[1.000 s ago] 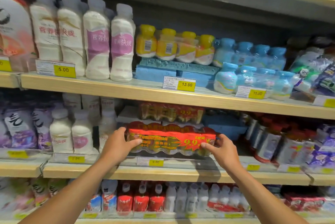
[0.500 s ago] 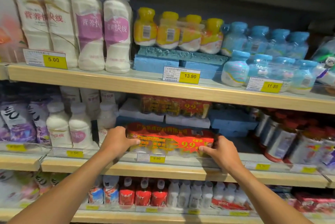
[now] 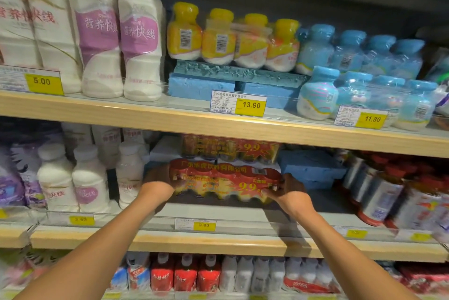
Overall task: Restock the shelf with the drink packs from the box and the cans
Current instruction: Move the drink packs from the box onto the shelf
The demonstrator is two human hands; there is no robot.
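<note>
A red shrink-wrapped drink pack (image 3: 224, 179) marked 9.9 sits on the middle shelf (image 3: 209, 239), set back from the front rail. My left hand (image 3: 158, 181) grips its left end. My right hand (image 3: 288, 190) grips its right end, fingers curled on the wrap. A second pack of the same kind (image 3: 230, 149) stands behind it on white foam blocks. No box and no cans are in view.
White bottles (image 3: 90, 180) stand just left of the pack, blue foam blocks (image 3: 311, 168) and tilted red-capped bottles (image 3: 379, 190) to its right. The upper shelf edge (image 3: 218, 127) hangs close above. Yellow packs (image 3: 233, 42) and blue packs (image 3: 364, 81) fill the upper shelf.
Both hands have pushed the red pack deeper into the middle shelf, away from the front rail. The camera has moved closer and tilted up a little.
</note>
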